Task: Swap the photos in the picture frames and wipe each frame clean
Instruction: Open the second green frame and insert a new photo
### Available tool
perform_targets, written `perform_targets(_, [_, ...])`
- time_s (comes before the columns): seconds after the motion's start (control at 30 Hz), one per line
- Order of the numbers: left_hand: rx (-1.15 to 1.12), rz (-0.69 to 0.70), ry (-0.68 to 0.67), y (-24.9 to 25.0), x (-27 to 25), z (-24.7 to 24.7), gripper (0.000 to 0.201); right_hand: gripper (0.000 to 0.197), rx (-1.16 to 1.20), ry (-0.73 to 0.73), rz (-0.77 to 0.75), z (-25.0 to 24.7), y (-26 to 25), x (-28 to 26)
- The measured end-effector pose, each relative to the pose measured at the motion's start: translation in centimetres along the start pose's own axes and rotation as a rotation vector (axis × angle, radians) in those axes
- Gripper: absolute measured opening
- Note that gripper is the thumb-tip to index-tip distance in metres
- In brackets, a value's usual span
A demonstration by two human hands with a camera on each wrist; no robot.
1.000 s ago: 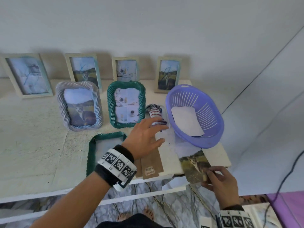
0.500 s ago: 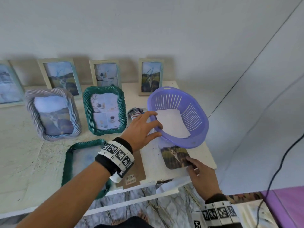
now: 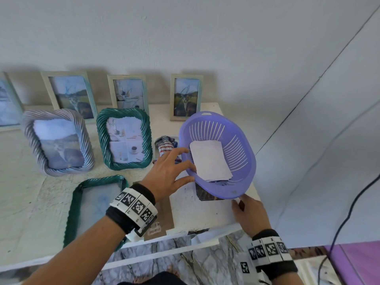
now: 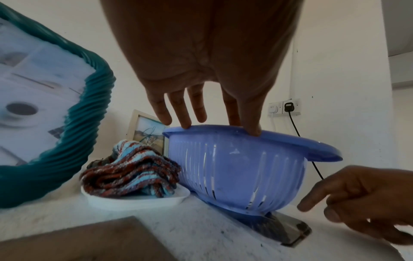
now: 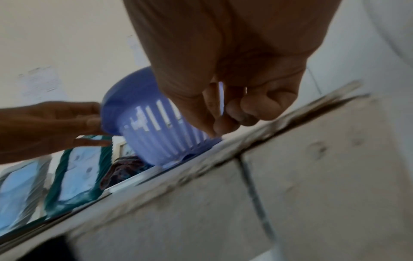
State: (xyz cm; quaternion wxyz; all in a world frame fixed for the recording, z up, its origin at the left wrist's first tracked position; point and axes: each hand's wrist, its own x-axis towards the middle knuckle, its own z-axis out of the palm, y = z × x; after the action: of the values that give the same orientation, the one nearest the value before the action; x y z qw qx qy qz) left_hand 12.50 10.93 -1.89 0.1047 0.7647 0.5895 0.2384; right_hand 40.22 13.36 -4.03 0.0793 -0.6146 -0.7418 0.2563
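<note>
The photo (image 3: 205, 194) now lies under the basket (image 3: 249, 157), whose rim the left hand (image 3: 167, 173) pinches, while the right hand (image 3: 249, 214), loosely curled, has released it, so the old picture is stowed.

Purple basket (image 3: 244, 173); red-blue striped cloth (image 3: 165, 146); grey twisted frame (image 3: 88, 153).

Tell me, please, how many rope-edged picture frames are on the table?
3: a grey frame standing at left, a standing green frame beside it, and a flat green frame lying in front of them. None seems hidden.

A home: framed photos (image 3: 186, 97) on a white shelf (image 3: 205, 210), wall socket (image 4: 285, 106)
</note>
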Motion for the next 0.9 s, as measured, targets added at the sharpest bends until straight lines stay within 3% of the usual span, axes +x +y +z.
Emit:
perform_targets(0.03, [0.002,-0.004,-0.003,0.0,-0.2,0.2,0.044,0.01,0.044,0.033,0.007,-0.8,0.6,-0.2])
perform_targets(0.2, [-0.021,-0.045,-0.007,0.2,-0.7,0.7,0.043,0.018,0.013,0.37,-0.014,-8.1,1.5,1.4])
perform_targets(0.33, [-0.082,-0.073,0.02,0.5,-1.0,0.9,0.045,0.018,-0.092,0.452,-0.241,-13.1,-2.9,4.4])
perform_targets(0.43, [-0.117,-0.106,0.022,0.8,-1.0,1.0,0.046,0.024,-0.171,0.243,-0.413,-13.6,-7.8,7.7])
perform_targets(0.53, [-0.123,-0.12,0.028,1.0,-0.9,1.0,0.048,0.035,-0.413,-0.043,-0.51,-11.7,-12.0,11.8])
perform_targets(0.67, [-0.11,-0.136,0.03,1.3,-1.0,0.8,0.046,0.042,-0.742,-0.281,-0.509,-7.1,-16.0,16.4])
perform_targets(0.9, [-0.097,-0.136,0.057,1.4,-0.9,0.8,0.04,0.041,-1.068,-0.35,-0.472,-2.6,-14.8,19.2])
